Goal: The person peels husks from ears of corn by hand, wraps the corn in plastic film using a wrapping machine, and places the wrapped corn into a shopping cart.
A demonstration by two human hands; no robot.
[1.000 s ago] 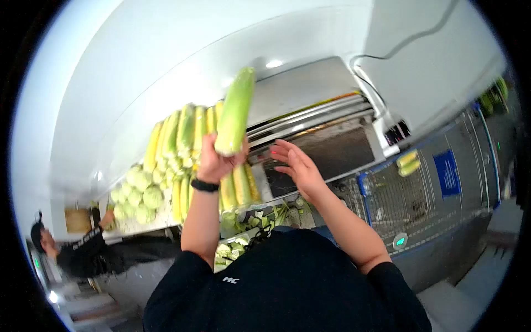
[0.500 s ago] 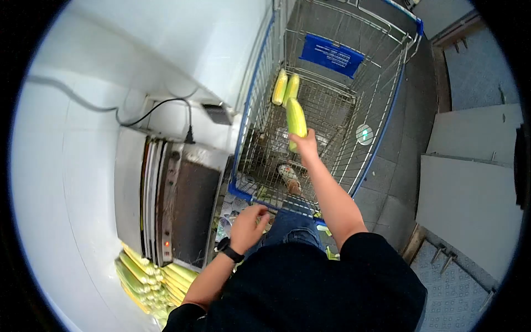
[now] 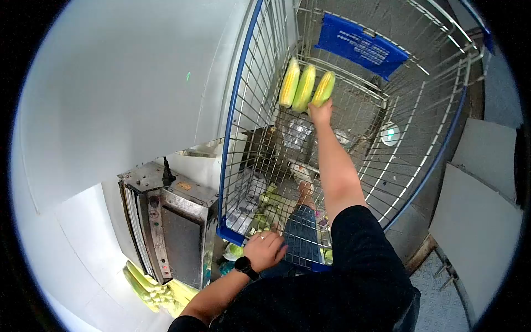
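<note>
Inside the wire shopping cart (image 3: 396,208), my right hand (image 3: 321,112) is closed around the lower end of an ear of corn (image 3: 324,88), partly husked with yellow kernels showing. Beside it, to the left, lie two similar ears, a middle ear (image 3: 305,88) and an outer ear (image 3: 289,83). All three are side by side near the cart's far end. My left hand (image 3: 265,252), wearing a ring and with a dark watch at the wrist, has its fingers curled over the cart's near blue rim.
A metal machine (image 3: 182,238) with a plug and cord stands left of the cart. More corn (image 3: 160,293) is piled below it. Husk scraps (image 3: 268,207) lie on the floor beneath the wire mesh. A white wall (image 3: 138,83) borders the left; grey panels (image 3: 470,216) stand right.
My right hand has carried the ear of corn forward, bringing it beside the other two. My left hand has moved onto the cart's near rim. The view has shifted closer over the cart.
</note>
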